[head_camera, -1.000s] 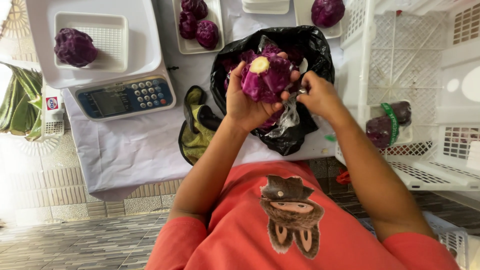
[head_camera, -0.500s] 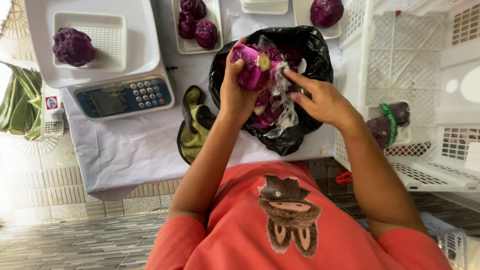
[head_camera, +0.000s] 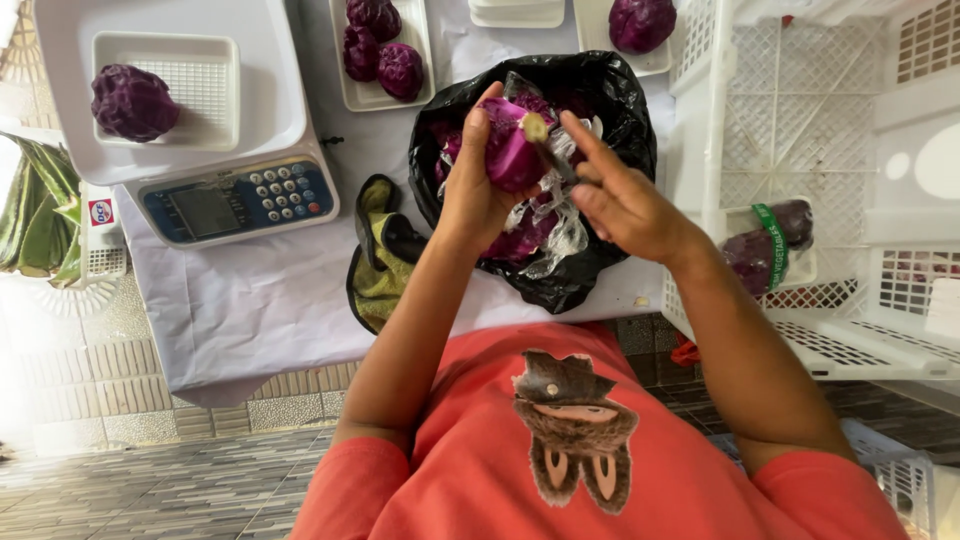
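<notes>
My left hand (head_camera: 470, 195) grips a small purple cabbage (head_camera: 512, 155) and holds it over an open black plastic bag (head_camera: 620, 100), pale stem end facing right. My right hand (head_camera: 625, 205) is closed on a small dark knife (head_camera: 553, 160), whose blade touches the cabbage's stem. Purple leaf trimmings and crumpled clear film lie in the bag below both hands.
A white weighing scale (head_camera: 235, 200) at left carries a purple cabbage (head_camera: 132, 102) in a tray. A far tray (head_camera: 345, 60) holds more cabbages. A white plastic crate (head_camera: 800, 120) at right contains a wrapped cabbage (head_camera: 760, 250). A yellow-green cloth (head_camera: 380, 270) lies next to the bag.
My left hand turned the cabbage so its stem points right. My right hand came up from the bag's edge and brought the knife to the stem.
</notes>
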